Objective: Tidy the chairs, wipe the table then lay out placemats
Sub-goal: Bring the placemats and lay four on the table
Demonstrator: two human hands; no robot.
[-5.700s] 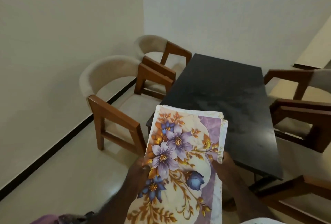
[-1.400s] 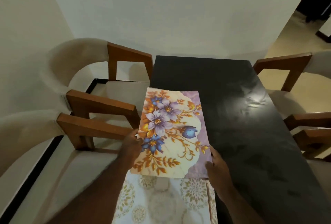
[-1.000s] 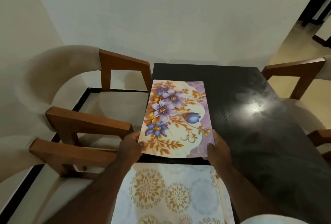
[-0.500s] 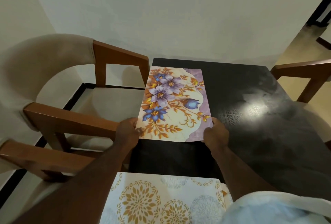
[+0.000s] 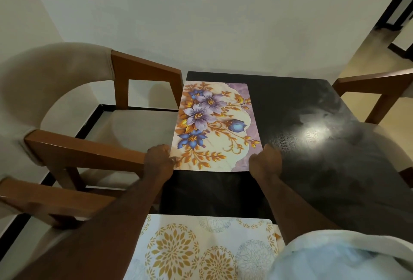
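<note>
A floral placemat (image 5: 214,127) with purple and blue flowers lies flat at the far left of the black table (image 5: 312,145). My left hand (image 5: 159,160) pinches its near left corner. My right hand (image 5: 267,163) holds its near right corner, fingers curled at the edge. Nearer to me, a white placemat (image 5: 201,248) with gold flower rounds lies at the table's near left, with another mat's edge showing under its right side.
A beige cushioned chair (image 5: 73,105) with brown wooden arms stands left of the table, a second chair arm (image 5: 44,199) nearer me. A third chair (image 5: 375,92) stands at the right. A white wall runs behind the table. White cloth (image 5: 348,255) covers the lower right.
Both hands carried the floral placemat from in front of me to the far left of the table and laid it flat. The gold-patterned mat has stayed nearer to me.
</note>
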